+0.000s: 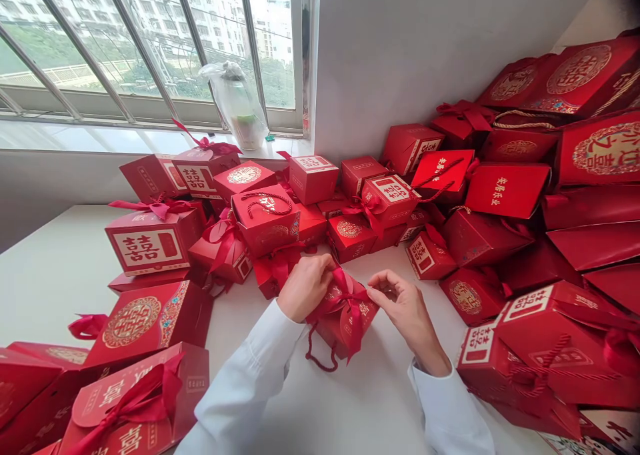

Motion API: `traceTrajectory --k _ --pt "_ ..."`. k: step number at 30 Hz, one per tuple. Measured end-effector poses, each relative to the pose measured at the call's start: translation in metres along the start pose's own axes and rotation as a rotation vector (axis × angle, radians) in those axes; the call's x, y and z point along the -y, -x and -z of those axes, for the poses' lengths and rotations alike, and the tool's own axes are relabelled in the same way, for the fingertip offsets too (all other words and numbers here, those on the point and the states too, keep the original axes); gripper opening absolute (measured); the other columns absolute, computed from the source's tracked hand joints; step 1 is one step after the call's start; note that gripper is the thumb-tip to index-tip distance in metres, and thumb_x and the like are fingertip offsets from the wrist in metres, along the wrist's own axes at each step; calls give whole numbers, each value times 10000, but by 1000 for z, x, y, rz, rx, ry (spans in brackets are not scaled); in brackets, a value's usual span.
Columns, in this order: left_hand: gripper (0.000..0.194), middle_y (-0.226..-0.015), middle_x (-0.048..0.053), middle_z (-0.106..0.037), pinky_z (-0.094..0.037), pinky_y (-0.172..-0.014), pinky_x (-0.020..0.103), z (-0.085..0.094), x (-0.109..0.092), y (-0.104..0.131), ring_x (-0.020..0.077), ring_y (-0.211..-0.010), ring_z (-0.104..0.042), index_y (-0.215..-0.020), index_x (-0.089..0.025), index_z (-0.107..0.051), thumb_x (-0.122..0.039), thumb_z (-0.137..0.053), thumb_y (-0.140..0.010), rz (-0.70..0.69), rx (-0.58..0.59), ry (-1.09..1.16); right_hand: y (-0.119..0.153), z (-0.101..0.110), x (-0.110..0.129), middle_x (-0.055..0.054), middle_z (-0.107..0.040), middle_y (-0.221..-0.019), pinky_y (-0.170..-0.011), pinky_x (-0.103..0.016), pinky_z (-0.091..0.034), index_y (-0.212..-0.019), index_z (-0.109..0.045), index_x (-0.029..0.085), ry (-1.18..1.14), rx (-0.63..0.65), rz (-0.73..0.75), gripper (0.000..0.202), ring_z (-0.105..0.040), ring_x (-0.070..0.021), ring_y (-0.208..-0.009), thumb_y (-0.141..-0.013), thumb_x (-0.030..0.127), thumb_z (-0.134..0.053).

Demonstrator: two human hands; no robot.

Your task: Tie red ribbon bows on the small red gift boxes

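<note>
A small red gift box [331, 330] with gold lettering sits on the white table between my hands. A red ribbon [355, 325] is tied in a bow across its top, one tail hanging down the near side. My left hand [309, 287] is closed at the bow's left side, its fingertips partly hidden behind the hand. On the other side, my right hand [407, 311] pinches the ribbon's right part between thumb and forefinger. From the box's lower edge a dark red twisted cord [323, 365] loops onto the table.
Red gift boxes with ribbons pile up behind [267, 218]; more stand at the left [135, 321] and right [555, 348]. Large red boxes [580, 75] are stacked at the far right. A plastic-wrapped cup [245, 118] stands on the sill by the barred window.
</note>
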State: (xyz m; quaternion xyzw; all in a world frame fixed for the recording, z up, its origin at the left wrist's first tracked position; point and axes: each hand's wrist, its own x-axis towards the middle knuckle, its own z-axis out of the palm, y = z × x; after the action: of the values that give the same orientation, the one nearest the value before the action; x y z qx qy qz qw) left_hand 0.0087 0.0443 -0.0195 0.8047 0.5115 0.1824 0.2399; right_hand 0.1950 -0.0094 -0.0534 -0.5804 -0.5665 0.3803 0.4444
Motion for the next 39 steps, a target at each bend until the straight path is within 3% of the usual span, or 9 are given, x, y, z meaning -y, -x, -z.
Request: traceTrajectory --k 9,14,19,26,30,33,36,39 --pt "188 -774 49 -649 -374 -618 246 1 -4 -2 167 -695 -570 -778 -172 -574 -106 -401 -811 14 30 3 -2 -1 -6 17 -537 -678 -584 -242 -434 -877 -586 191 -60 -34 -9 164 -508 -142 -635 -724 250 -597" --pt "97 -730 12 -618 -359 -588 237 19 -4 9 153 -652 -530 -862 -190 -533 -223 -444 -843 28 74 2 -2 4 -11 17 -560 -707 -612 -250 -437 -972 -562 200 -59 -8 -39 246 -532 -143 -647 -768 326 -614" --pt "218 -661 -22 -525 -293 -531 231 36 -11 21 125 -592 -425 -704 -194 -459 -363 -506 -833 15 182 -7 1 6 -14 14 -575 -745 -656 -263 -447 -1021 -539 211 -101 10 -62 318 -554 -147 -685 -777 385 -647" --pt "261 -631 -36 -450 -233 -526 245 17 -20 21 112 -571 -360 -650 -193 -373 -285 -567 -799 -28 217 -71 5 2 -8 16 -554 -764 -656 -263 -449 -1008 -562 215 -94 13 -50 251 -542 -148 -710 -790 324 -623" --pt "321 -550 -47 -325 -190 -504 257 22 -20 23 107 -520 -235 -602 -190 -291 -245 -520 -820 19 228 -123 6 3 -6 17 -553 -751 -632 -262 -447 -973 -575 217 -59 20 -47 192 -538 -153 -702 -793 278 -599" --pt "328 -535 -55 -323 -186 -483 249 35 -18 25 106 -516 -233 -622 -197 -335 -362 -532 -826 69 236 -96 6 4 -1 3 -591 -815 -693 -287 -452 -967 -587 226 39 -21 18 166 -560 -166 -754 -801 228 -578" --pt "378 -559 -53 -392 -221 -480 231 42 -13 24 99 -527 -290 -648 -194 -401 -512 -535 -803 20 274 -6 9 2 8 -12 -613 -918 -789 -313 -428 -912 -636 239 201 -59 178 131 -564 -183 -864 -814 182 -570" --pt "386 -546 -43 -418 -252 -497 231 42 -9 22 93 -509 -320 -616 -183 -455 -501 -470 -835 -17 281 42 11 -3 18 -20 -614 -890 -803 -320 -420 -851 -677 245 285 -37 294 120 -544 -200 -897 -829 174 -583"
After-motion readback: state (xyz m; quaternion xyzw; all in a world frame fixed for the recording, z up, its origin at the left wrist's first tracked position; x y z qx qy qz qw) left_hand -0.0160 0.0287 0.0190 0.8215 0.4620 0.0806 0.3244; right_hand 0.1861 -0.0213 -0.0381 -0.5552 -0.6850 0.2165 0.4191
